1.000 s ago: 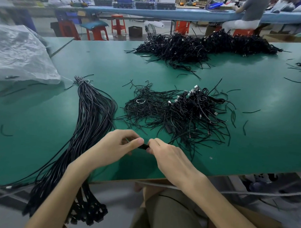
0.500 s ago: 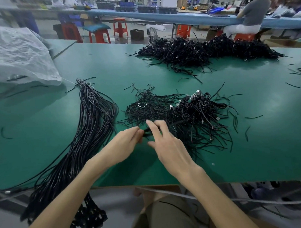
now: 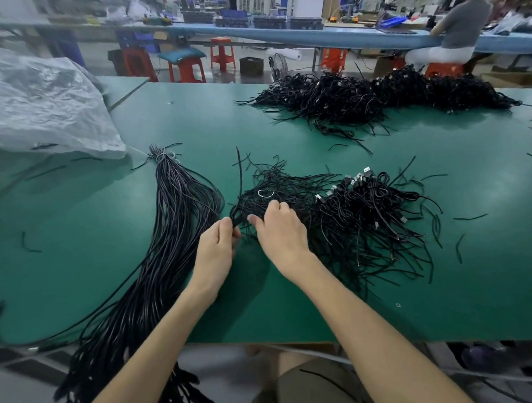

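A loose pile of short black cables (image 3: 343, 210) with metal USB plugs lies in the middle of the green table (image 3: 76, 255). My left hand (image 3: 216, 245) pinches a thin black wire (image 3: 239, 182) that rises up from its fingertips at the pile's left edge. My right hand (image 3: 277, 229) rests on the pile beside it with fingers curled down into the strands; what it holds is hidden. A long tied bundle of black cables (image 3: 173, 243) lies to the left and hangs over the table's front edge.
A larger heap of black cables (image 3: 383, 97) sits at the table's far side. A crumpled plastic bag (image 3: 45, 106) lies at the left. Short wire offcuts are scattered on the table. Red stools (image 3: 185, 69) and a seated person (image 3: 457, 36) are behind.
Both hands moved forward from near the table's front edge to the left side of the middle pile. A thin wire now stands up from my left fingers.
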`<state>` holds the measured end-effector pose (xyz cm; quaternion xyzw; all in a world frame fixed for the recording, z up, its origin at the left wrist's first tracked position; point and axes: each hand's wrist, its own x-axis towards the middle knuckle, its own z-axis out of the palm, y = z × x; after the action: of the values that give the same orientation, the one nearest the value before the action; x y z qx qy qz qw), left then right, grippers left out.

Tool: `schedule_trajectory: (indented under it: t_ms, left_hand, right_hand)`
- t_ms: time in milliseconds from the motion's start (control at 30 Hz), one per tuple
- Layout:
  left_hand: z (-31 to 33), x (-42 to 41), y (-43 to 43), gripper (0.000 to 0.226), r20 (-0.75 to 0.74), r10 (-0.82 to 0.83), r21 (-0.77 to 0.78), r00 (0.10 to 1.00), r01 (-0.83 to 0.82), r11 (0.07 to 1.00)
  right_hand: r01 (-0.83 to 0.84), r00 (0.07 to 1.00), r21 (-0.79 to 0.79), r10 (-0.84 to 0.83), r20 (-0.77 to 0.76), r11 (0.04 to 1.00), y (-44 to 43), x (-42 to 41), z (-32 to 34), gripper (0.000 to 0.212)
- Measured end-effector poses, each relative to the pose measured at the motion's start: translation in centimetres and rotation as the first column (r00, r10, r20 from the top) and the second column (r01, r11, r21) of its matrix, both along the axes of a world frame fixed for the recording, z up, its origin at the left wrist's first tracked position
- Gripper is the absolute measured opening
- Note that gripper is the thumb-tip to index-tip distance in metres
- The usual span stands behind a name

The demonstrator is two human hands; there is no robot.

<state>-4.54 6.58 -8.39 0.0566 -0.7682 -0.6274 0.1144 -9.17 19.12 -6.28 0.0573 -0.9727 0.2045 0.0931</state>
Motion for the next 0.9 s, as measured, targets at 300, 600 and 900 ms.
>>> schedule_trajectory:
  t_ms: [300,600,900]
  left_hand:
    - [-0.2,0.1,0.0,0.042,-0.011,-0.027,-0.017,1.000,0.026,1.000]
    - [-0.7,-0.4,0.0,0.043,-0.005,-0.023,-0.035,1.000,0.023,0.999]
    - [-0.9,-0.3,0.1,0.041,-0.121,-0.147,-0.161,0.982,0.126,0.979]
  right_hand:
    - [0.098,0.995,-0.269,-0.091,0.042,0.958,1.4,-0.2,-0.2,0.016]
    - [-0.028,0.999,-0.788,0.040,-0.004,0.615,3.8,5.6,1.5,0.018]
    - [0.070,0.995,-0.833,0.024,0.100,0.549,1.1,6.2,-0.5,0.021]
